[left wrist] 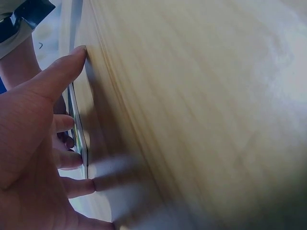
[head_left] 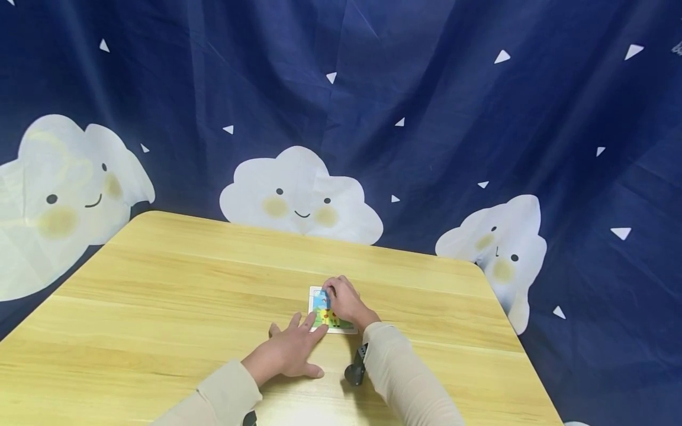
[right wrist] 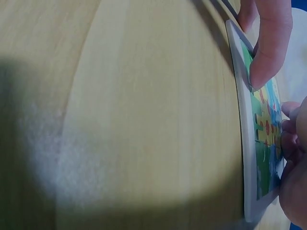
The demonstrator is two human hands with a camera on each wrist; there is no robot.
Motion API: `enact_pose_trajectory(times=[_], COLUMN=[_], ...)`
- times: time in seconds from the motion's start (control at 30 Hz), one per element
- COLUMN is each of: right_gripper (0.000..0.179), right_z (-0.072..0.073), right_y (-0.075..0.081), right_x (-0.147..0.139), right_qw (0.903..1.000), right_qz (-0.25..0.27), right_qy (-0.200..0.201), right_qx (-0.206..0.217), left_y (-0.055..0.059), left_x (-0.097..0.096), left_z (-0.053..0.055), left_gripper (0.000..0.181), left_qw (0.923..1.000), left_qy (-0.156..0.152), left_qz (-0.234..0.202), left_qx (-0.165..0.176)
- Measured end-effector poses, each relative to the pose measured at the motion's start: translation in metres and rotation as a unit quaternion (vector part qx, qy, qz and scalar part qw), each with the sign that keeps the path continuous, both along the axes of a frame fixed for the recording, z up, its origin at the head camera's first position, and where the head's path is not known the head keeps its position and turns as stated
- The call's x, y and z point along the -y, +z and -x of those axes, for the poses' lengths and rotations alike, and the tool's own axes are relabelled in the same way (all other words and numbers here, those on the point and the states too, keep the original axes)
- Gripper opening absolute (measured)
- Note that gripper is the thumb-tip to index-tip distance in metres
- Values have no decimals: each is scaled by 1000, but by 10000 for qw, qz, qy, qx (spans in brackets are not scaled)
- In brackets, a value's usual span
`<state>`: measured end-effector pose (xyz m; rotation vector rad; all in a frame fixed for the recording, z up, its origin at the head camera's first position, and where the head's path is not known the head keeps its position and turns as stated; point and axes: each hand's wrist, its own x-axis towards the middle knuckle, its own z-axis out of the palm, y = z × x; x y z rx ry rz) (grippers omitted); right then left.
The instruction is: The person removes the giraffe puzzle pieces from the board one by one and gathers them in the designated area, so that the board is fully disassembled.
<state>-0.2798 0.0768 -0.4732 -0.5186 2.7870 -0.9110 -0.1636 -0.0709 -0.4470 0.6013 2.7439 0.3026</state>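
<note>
A small jigsaw puzzle (head_left: 319, 316) in a white-bordered tray lies flat on the wooden table, with a yellow giraffe with red spots on green and blue. My left hand (head_left: 293, 349) is spread at its lower left, and fingertips rest on the near edge. In the right wrist view a left finger (right wrist: 268, 52) presses on the picture. Bent over the puzzle's upper right part, my right hand (head_left: 346, 300) touches it with curled fingers. Whether they pinch a single piece is hidden. The left wrist view shows the left thumb (left wrist: 67, 67) stretched out above the tabletop.
The pale wooden table (head_left: 186, 296) spreads out around the puzzle. Behind it hangs a dark blue curtain (head_left: 415, 71) printed with smiling clouds and white triangles. A black wrist camera (head_left: 356, 367) hangs below the right sleeve.
</note>
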Motion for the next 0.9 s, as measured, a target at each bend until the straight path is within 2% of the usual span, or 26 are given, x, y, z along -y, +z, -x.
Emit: enact_pose_trajectory(times=[0.53, 0.7, 0.9], right_gripper=[18, 20, 22], right_z=[-3, -4, -5], right_y=[-3, -4, -4], right_x=[0, -2, -6], right_qw=[9997, 9991, 9961], right_qz=[-109, -3, -105], right_qy=[16, 45, 303], right_qx=[-222, -421, -826], left_y=[4, 5, 4], left_x=[0, 0, 0], left_z=[-2, -3, -2], left_gripper=[88, 87, 86], left_qw=[9999, 10000, 10000], left_qy=[13, 5, -11], left_qz=[72, 72, 12], left_qx=[-96, -67, -32])
